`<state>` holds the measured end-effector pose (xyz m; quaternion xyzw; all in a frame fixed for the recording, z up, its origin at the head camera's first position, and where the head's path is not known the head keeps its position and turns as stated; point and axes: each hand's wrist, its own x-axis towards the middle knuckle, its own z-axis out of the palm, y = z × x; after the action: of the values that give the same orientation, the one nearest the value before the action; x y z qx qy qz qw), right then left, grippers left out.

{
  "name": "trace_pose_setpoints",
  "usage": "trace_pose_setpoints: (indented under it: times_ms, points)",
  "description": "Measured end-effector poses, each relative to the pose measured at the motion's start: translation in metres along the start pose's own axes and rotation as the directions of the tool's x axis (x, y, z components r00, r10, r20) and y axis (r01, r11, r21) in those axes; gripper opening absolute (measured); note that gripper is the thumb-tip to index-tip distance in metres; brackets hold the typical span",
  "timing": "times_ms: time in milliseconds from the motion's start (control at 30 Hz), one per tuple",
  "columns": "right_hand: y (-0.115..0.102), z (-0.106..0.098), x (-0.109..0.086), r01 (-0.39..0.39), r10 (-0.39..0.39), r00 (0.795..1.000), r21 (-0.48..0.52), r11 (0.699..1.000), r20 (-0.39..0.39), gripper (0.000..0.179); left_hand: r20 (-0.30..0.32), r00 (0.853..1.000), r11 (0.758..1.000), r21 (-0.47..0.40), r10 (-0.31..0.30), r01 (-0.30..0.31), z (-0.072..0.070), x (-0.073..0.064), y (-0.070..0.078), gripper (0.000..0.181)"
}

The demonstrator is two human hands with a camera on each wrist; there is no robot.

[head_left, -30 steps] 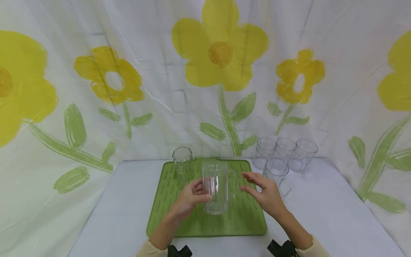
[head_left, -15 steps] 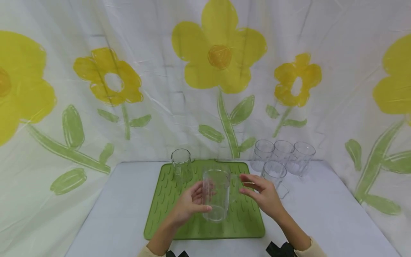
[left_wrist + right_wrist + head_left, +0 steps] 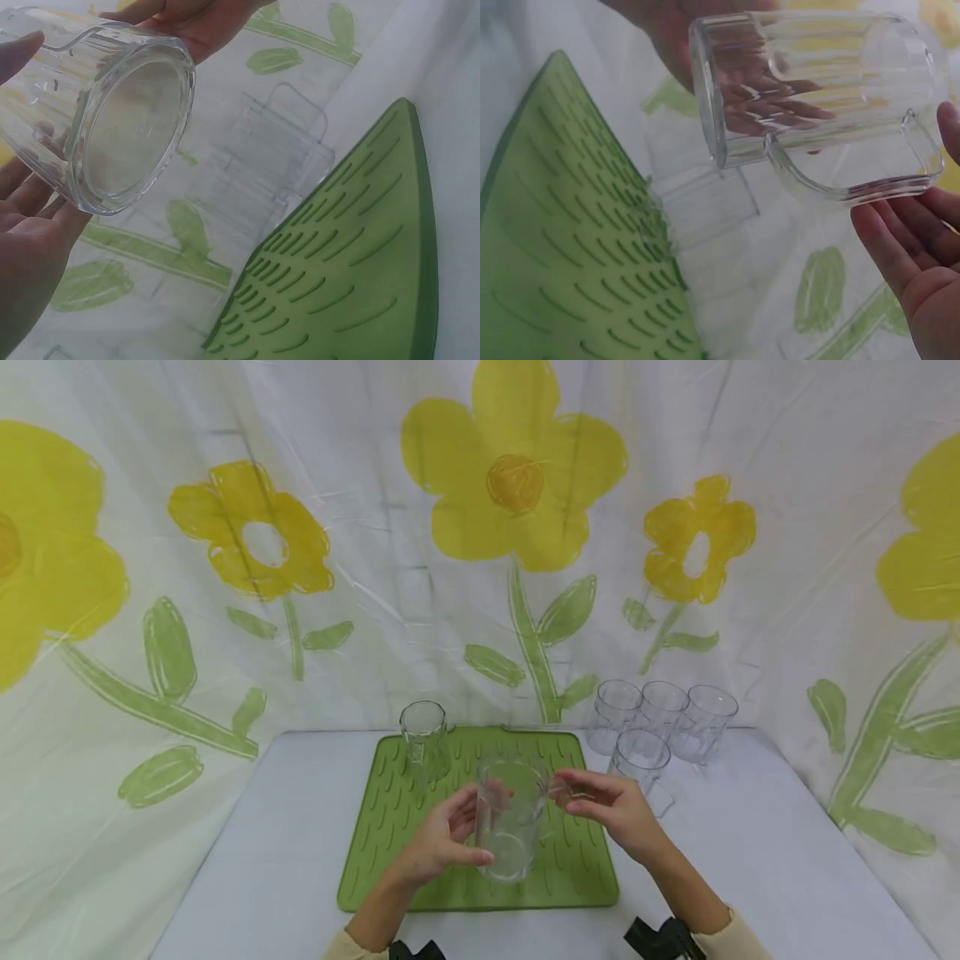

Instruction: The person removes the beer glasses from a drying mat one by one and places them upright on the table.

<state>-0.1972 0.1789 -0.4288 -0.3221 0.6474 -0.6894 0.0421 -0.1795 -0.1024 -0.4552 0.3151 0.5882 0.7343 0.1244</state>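
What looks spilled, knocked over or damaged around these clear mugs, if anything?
Nothing stands out. The green mat lies flat, one mug stands upright on it, and four mugs stand upright to the right. No spill shows, and the held mug looks intact, though small flaws could be missed.

A clear mug (image 3: 135, 127) is gripped by the left hand (image 3: 37, 255) — its round base turned toward the camera. Behind it, the right hand (image 3: 199, 26) is seen; a ridged green mat (image 3: 352, 255) and blurred glassware (image 3: 262, 154) are shown alongside.
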Motion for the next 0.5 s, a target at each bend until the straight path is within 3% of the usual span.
trace_pose_setpoints:
  times_ms: [233, 500]
  points:
    - [-0.0006, -0.0006, 0.0011, 0.019, -0.024, 0.997, 0.072, 0.997, 0.069, 0.037, 0.049, 0.996, 0.997, -0.012, 0.072, -0.071, -0.0013, -0.0010, -0.0044, 0.083]
    - [-0.0017, -0.0027, 0.0009, 0.017, -0.020, 0.997, 0.040, 0.999, 0.075, 0.030, 0.070, 0.995, 0.997, -0.019, 0.071, -0.070, -0.0017, -0.0006, -0.0056, 0.083]
